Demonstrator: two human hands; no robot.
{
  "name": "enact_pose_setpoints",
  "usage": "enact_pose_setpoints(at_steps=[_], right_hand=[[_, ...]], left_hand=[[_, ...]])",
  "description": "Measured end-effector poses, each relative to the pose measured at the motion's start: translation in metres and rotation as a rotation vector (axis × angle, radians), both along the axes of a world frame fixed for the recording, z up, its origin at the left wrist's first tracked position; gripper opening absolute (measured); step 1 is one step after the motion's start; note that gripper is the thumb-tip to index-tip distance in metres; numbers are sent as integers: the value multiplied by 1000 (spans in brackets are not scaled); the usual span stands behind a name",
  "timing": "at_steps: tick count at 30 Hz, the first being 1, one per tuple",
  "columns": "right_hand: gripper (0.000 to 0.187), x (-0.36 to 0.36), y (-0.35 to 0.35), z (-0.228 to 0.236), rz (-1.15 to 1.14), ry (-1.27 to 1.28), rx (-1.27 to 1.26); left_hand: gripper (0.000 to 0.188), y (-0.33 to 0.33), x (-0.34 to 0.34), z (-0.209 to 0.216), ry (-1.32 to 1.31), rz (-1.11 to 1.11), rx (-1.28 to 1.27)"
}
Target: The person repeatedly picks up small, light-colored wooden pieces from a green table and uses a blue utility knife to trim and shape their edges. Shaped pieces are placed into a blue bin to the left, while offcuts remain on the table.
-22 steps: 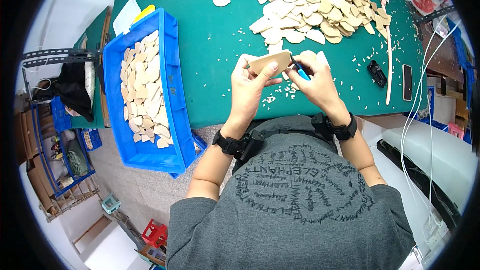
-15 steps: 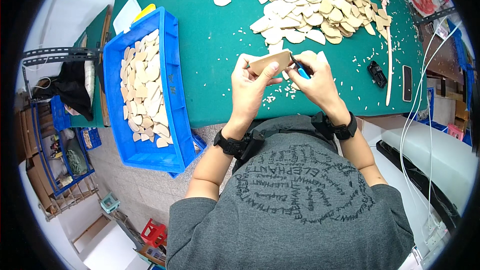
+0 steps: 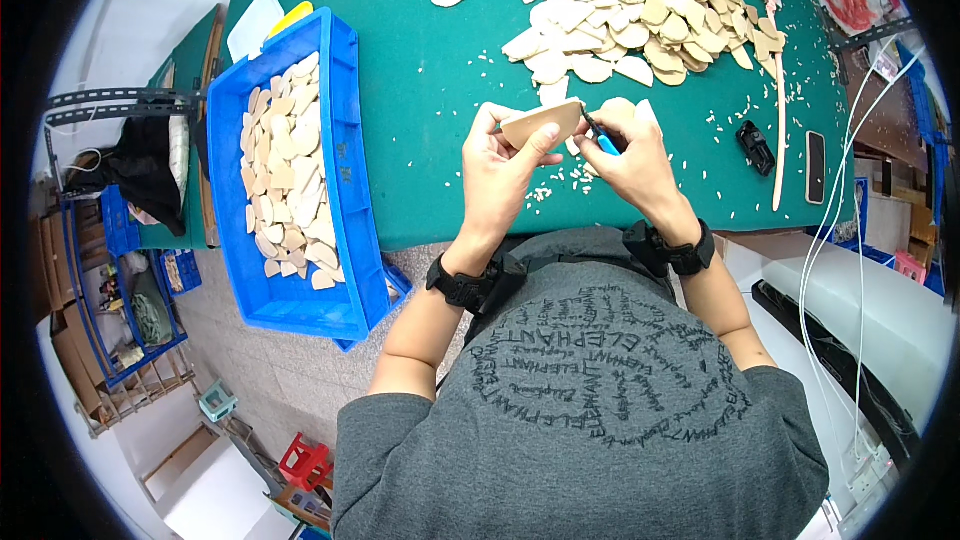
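My left hand (image 3: pixel 502 162) is closed on a flat beige piece (image 3: pixel 545 125), thumb on its face and fingers behind. In my right hand (image 3: pixel 632 152) is a pair of nippers (image 3: pixel 607 142) with blue handles and dark jaws. The jaws are at the right-hand edge of the piece; whether they bite into it is too small to tell. Both hands are raised over the near side of the green table (image 3: pixel 420 210). Just beyond them lies a large heap of similar flat beige pieces (image 3: pixel 600 25), many with a rounded edge.
To my left, a blue crate (image 3: pixel 345 170) holds many beige pieces. Small pale scraps (image 3: pixel 545 185) are scattered around my hands. On the right lie a long-handled brush (image 3: pixel 779 130), a black object (image 3: pixel 754 148) and a phone (image 3: pixel 815 168). White cables (image 3: pixel 835 180) hang beyond the phone.
Very little differs. Both hands keep the piece and the nippers at nearly the same spot, and the view has shifted slightly.
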State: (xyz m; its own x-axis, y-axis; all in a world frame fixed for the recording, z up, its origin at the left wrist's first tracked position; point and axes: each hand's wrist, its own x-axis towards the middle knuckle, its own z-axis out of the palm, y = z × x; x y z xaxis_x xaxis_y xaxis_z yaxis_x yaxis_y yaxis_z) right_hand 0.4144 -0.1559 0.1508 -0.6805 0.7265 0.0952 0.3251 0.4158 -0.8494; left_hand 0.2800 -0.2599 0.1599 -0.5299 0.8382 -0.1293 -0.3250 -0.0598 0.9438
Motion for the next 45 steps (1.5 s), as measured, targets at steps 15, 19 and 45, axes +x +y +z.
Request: enact_pose_setpoints(at_steps=[15, 19, 45], right_hand=[[16, 18, 7, -12, -95, 196, -507], [17, 48, 22, -24, -203, 280, -681], [40, 33, 4, -18, 3, 65, -434]], left_hand=[[29, -50, -109, -2, -206, 578, 294], [38, -66, -154, -35, -342, 798, 328], [34, 11, -6, -10, 179, -236, -130]])
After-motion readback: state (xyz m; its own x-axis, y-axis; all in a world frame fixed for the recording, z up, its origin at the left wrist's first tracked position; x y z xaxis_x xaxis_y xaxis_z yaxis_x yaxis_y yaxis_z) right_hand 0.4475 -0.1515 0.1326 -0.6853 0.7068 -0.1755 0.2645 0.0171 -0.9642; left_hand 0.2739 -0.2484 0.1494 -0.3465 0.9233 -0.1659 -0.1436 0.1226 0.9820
